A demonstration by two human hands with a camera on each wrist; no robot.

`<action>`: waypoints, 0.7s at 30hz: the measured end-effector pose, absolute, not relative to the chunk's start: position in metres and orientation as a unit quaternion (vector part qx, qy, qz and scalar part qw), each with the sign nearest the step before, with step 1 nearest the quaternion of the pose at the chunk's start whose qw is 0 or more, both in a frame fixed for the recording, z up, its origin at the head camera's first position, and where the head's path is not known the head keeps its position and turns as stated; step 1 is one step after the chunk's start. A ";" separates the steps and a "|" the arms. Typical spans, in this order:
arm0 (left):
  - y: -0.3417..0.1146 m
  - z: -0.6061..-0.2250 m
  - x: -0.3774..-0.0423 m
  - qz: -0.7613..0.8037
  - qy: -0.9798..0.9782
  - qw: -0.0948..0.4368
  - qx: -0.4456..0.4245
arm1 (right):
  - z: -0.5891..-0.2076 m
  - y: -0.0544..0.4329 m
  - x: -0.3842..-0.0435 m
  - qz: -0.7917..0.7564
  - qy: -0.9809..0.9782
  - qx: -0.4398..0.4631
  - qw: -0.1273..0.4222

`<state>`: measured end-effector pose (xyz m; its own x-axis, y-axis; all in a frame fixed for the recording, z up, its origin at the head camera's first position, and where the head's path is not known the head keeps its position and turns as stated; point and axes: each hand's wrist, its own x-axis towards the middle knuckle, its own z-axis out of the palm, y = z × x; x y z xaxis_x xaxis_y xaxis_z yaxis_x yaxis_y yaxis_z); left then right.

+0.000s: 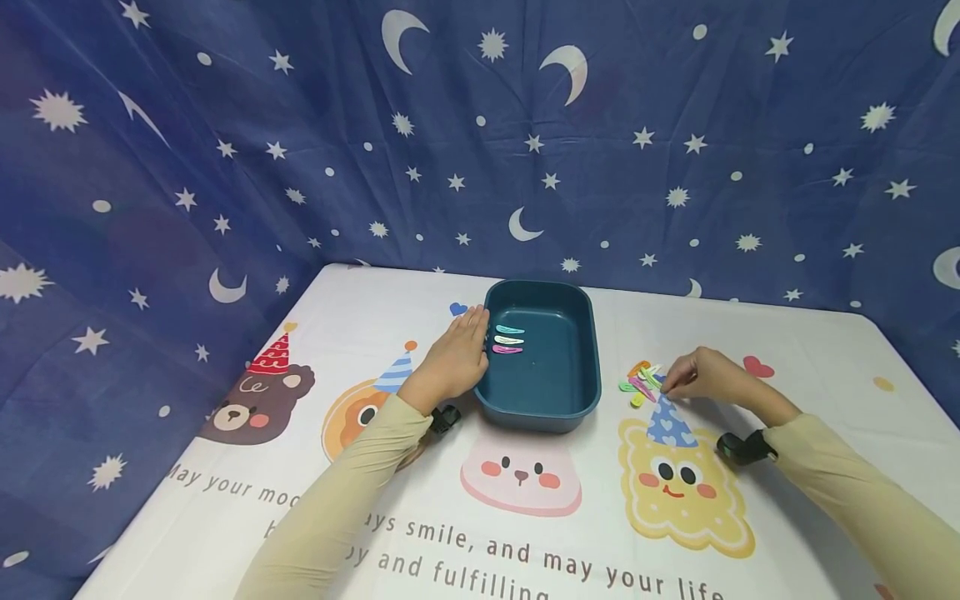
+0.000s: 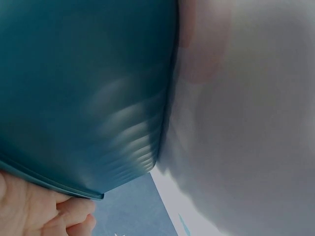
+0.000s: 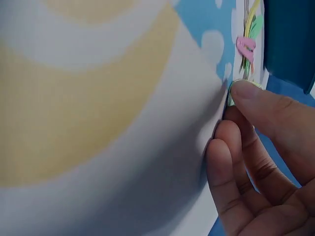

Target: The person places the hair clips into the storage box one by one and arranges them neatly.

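A dark teal plastic basin [image 1: 536, 367] stands on the table. Inside it, near its left wall, a blue hair clip [image 1: 511, 330], a pale yellow hair clip [image 1: 508, 340] and a pink hair clip [image 1: 507, 349] lie in a row. My left hand [image 1: 456, 350] rests along the basin's left rim, its fingers extended in the head view. To the basin's right lies a small pile of colourful hair clips [image 1: 641, 380]. At that pile's right edge my right hand [image 1: 693, 375] pinches a pale green hair clip [image 3: 231, 96] between thumb and forefinger, mostly hidden by the fingertips.
A white tablecloth [image 1: 810, 400] printed with cartoon figures and lettering covers the table. Behind and to the left hangs a blue curtain [image 1: 450, 108] with moons and stars. A dark wrist camera [image 1: 746, 448] is strapped to the right sleeve, and another [image 1: 446, 418] to the left.
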<state>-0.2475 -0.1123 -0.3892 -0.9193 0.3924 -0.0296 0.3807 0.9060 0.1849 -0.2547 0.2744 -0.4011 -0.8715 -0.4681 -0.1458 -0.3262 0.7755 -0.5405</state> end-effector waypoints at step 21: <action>-0.113 -0.389 -0.248 0.094 0.976 0.034 0.196 | -0.398 0.262 -0.270 -0.261 0.932 -0.232 0.099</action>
<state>-0.2480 -0.1130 -0.3893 -0.9210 0.3885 -0.0291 0.3758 0.9056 0.1968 -0.2703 0.2620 -0.3978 -0.8726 -0.4841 -0.0645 -0.3803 0.7565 -0.5321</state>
